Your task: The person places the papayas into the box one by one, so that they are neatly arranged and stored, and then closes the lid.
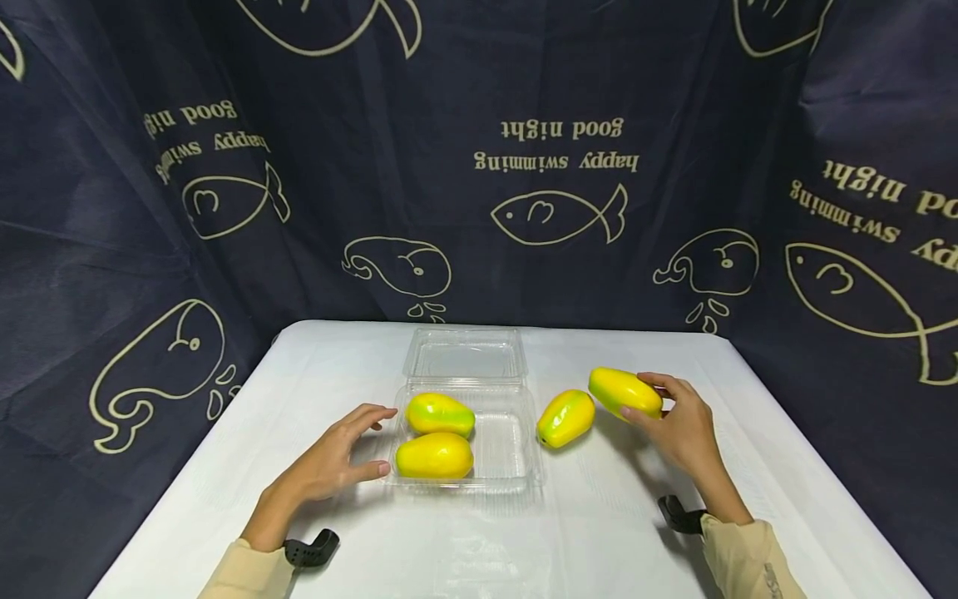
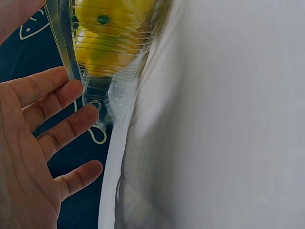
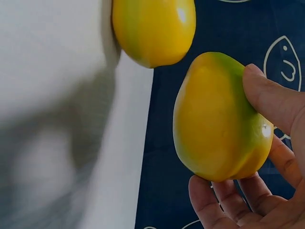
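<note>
In the head view a clear plastic clamshell box [image 1: 503,484] lies on the table with its lid [image 1: 466,356] folded back. Two yellow-green papayas, one behind [image 1: 440,414] and one in front [image 1: 434,456], fill the left half of its base. My left hand [image 1: 340,453] is at the box's left side, fingers spread and fingertips right at the rim. My right hand [image 1: 677,420] grips another papaya [image 1: 624,393] between thumb and fingers, above the table right of the box. In the right wrist view the held papaya [image 3: 221,119] shows its full side.
One more papaya [image 1: 566,418] lies on the white-covered table [image 1: 599,532], between the box and my right hand. Dark cloth [image 1: 554,274] printed with fish and whales hangs behind and at both sides. A black band [image 1: 310,549] sits on each wrist.
</note>
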The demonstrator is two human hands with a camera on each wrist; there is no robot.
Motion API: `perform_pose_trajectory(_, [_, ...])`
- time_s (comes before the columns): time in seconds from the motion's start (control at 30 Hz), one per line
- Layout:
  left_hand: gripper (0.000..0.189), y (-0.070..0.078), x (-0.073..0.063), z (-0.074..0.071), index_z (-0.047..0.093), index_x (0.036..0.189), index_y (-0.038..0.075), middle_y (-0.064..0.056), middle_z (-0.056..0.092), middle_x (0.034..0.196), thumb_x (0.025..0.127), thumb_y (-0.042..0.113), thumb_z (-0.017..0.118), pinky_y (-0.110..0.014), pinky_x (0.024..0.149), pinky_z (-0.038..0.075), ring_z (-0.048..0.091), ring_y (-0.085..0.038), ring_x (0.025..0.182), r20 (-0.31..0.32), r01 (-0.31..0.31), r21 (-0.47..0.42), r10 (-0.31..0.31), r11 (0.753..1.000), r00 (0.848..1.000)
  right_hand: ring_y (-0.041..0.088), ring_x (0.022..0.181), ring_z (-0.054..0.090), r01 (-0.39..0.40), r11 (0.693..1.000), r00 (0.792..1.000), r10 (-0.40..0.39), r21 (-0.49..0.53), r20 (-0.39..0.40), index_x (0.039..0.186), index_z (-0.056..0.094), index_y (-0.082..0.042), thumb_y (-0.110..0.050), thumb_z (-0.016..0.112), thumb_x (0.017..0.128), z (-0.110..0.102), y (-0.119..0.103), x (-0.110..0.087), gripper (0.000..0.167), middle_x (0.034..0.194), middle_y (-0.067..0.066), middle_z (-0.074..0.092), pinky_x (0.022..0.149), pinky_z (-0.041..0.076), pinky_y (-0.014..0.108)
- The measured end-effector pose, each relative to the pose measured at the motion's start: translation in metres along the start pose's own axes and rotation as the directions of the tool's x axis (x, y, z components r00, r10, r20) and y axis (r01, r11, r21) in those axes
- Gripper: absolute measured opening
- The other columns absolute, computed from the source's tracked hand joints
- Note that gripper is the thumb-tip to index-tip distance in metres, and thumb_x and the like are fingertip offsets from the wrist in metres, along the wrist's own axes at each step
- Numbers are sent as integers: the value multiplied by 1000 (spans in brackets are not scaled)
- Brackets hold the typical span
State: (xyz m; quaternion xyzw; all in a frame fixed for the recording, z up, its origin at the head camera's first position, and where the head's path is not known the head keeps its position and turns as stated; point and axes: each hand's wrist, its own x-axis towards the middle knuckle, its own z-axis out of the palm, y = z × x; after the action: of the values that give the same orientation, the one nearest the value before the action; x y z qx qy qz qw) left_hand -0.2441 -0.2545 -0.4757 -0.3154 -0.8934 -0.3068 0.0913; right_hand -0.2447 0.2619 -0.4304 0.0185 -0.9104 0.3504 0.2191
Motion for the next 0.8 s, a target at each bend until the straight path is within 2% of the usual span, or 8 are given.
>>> perform_pose_trajectory(0.27, [73,0,-1,0,49,147,15,1,54,143,84,35,79,-50,96,52,59,-23,120,-3,1,0,-1,1000,1000,31,114,59,20,1000,1000,-19,14,-22,133,63,-10,-24,88,78,3,-7,6,62,129,15,61,79,54,28])
perform_pose_trajectory(0.47, [73,-1,0,-1,48,148,16,-3,54,143,84,34,78,-50,96,52,59,-25,120,2,-12,0,12,1000,1000,30,113,59,44,998,998,-43,35,-38,132,63,-10,-23,89,76,7,-14,7,63,128,14,61,76,50,17])
perform_pose_trajectory(0.67, [73,0,0,-2,45,149,25,-3,54,143,85,35,78,-50,97,51,59,-25,121,10,-12,-2,12,1000,1000,26,112,60,67,996,996,-63,63,-55,131,64,-10,-21,89,75,12,-24,8,62,127,13,62,76,53,19])
perform_pose_trajectory(0.8, [73,0,0,-2,45,149,25,-2,54,144,85,36,78,-50,97,51,59,-25,121,12,-6,-1,6,1000,1000,26,111,59,82,991,995,-75,102,-62,130,65,-8,-22,90,75,14,-31,7,62,125,13,62,77,53,15])
